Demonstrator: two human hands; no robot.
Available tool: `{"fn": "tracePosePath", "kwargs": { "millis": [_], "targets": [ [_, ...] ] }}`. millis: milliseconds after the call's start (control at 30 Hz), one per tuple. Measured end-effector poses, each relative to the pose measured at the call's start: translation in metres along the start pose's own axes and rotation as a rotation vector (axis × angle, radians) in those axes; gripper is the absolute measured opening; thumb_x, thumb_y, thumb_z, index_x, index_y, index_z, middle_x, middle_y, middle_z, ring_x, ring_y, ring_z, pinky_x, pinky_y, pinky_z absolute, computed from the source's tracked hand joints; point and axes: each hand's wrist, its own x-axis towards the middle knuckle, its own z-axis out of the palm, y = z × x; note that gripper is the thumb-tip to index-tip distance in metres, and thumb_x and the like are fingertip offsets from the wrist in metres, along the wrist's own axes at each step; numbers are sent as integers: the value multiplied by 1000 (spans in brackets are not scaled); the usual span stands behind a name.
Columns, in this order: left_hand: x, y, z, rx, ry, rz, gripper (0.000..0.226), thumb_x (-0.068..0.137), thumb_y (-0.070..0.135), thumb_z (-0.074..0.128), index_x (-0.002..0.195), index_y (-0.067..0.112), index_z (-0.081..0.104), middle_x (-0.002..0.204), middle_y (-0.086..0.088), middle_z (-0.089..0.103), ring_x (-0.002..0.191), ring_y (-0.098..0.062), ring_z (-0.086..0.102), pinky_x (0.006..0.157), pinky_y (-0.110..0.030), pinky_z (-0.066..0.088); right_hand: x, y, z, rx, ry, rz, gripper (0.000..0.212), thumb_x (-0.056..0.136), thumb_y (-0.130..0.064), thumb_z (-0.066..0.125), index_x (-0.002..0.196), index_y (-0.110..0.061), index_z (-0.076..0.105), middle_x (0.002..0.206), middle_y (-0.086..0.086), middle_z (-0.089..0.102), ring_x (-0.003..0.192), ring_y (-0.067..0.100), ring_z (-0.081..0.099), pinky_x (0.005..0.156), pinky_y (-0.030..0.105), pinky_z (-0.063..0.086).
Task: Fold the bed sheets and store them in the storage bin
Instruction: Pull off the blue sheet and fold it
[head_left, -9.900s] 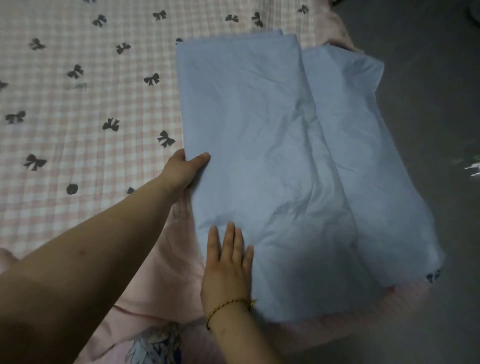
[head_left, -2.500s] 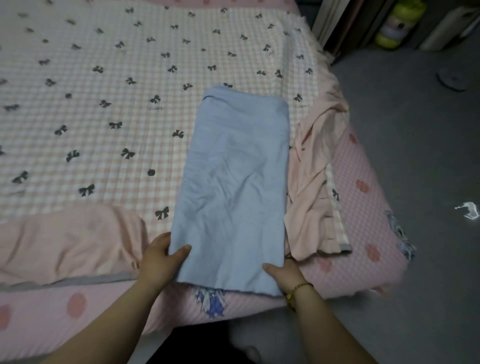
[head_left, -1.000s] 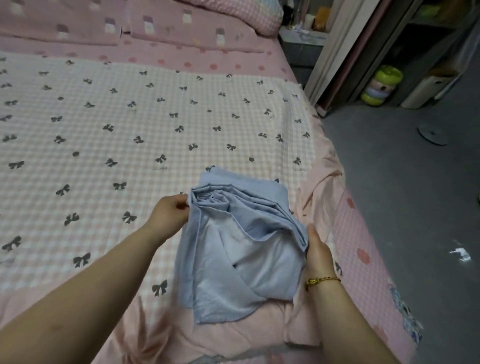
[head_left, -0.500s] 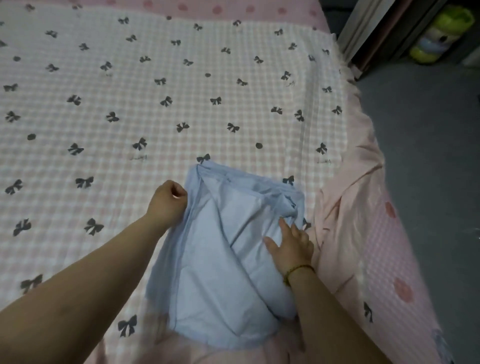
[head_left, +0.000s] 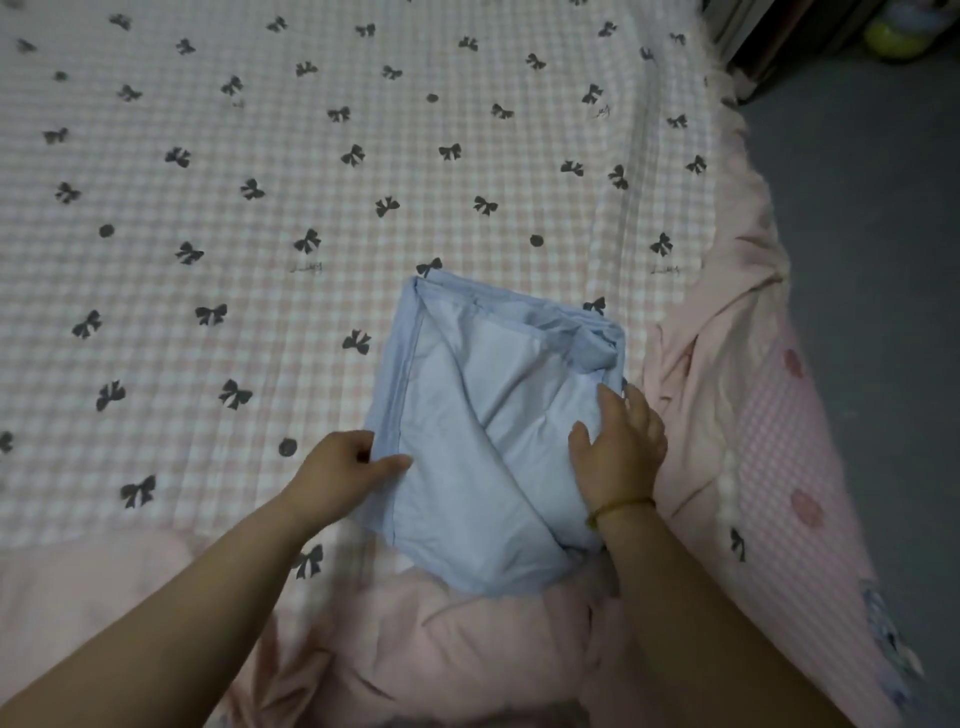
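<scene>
A light blue bed sheet (head_left: 467, 447) lies folded into a thick, uneven rectangle near the bed's front right corner, with loose layers showing on top. My left hand (head_left: 340, 470) pinches the sheet's left edge between thumb and fingers. My right hand (head_left: 621, 447), with a gold bracelet at the wrist, rests flat with spread fingers on the sheet's right side. No storage bin is in view.
The sheet lies on a bed with a pink checked cover (head_left: 260, 208) printed with dark bows. A crumpled plain pink cloth (head_left: 441, 639) lies along the front edge and right side. Grey floor (head_left: 872, 260) lies to the right, with a yellow-green object (head_left: 898, 28) at the top right.
Since half a second ago my left hand has slid down the sheet's left edge toward me. My right hand stays flat on the right side. The fold has flattened.
</scene>
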Motion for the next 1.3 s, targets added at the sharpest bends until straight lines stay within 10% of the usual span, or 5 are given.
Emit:
{"fn": "tracePosePath", "kwargs": {
  "millis": [233,633,800,1033,1300],
  "targets": [
    [-6,77,-10,-478,-232,73,29,91,14,53,63,7,48,42,3,50,34,-3,40,38,-12,33,-113,-38,7,318,140,-554,60,87,-65,30,124,-19,38,123,-1,44,112,15,47,94,25,42],
    [22,106,28,-333,20,248,23,97,21,46,102,10,65,101,1,65,95,-13,61,83,-21,41,-13,-12,-35,724,55,214,23,93,-10,50,110,0,61,100,11,64,92,19,58,72,18,38],
    [65,59,25,430,300,284,93,68,68,31,143,13,34,148,-12,33,137,-27,29,110,-38,22,48,16,-28,720,-85,319,40,93,-12,51,54,-13,42,57,-2,43,51,4,40,40,8,29],
    [92,53,24,-207,345,26,92,65,52,69,139,10,35,134,-5,50,120,-26,49,96,-37,41,64,12,7,833,-224,480,36,85,-23,64,115,-12,48,104,-1,56,99,19,54,85,26,44],
    [133,76,11,-238,510,174,30,89,32,58,106,8,59,94,-2,63,83,-19,58,73,-18,46,109,1,5,701,119,236,20,93,-16,52,95,1,62,74,1,53,62,10,48,50,13,37]
  ]
}}
